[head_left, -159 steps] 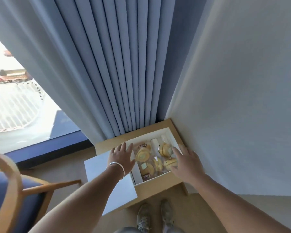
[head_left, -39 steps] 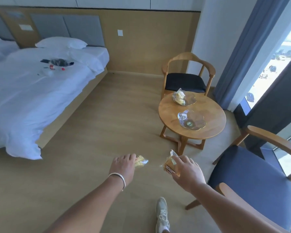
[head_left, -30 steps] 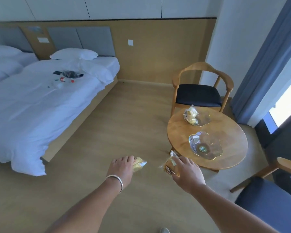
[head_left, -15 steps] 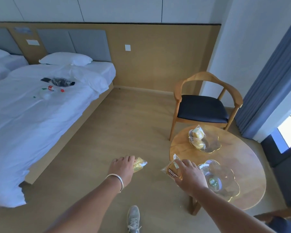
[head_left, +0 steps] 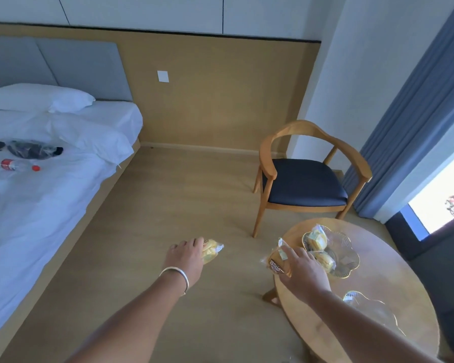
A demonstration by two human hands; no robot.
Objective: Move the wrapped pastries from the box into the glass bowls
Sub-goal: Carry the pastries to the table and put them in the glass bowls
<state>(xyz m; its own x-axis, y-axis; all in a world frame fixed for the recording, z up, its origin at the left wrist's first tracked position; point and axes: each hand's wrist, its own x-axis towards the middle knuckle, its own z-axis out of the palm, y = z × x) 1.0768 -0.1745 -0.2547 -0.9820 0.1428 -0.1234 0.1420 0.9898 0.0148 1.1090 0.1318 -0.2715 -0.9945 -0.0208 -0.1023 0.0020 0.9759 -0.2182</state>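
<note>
My left hand (head_left: 187, 255) is shut on a yellow wrapped pastry (head_left: 212, 249), held over the floor left of the table. My right hand (head_left: 300, 273) grips an orange wrapped pastry (head_left: 277, 262) with a dark label, at the left rim of the round wooden table (head_left: 388, 286). Just right of that hand stands a gold-rimmed glass bowl (head_left: 345, 254) with wrapped pastries (head_left: 315, 239) in it. A second glass bowl (head_left: 372, 309) sits nearer to me, partly behind my right forearm. The box is out of view.
A wooden chair with a dark seat (head_left: 306, 182) stands behind the table. A white bed (head_left: 37, 179) with a bottle and a dark bag on it fills the left. Blue curtains (head_left: 414, 106) and a window are on the right. Wooden floor lies between bed and table.
I have walked from the box to the table carrying a pastry in each hand. In the last second the table and bowls came closer, and my right hand reached the table's rim.
</note>
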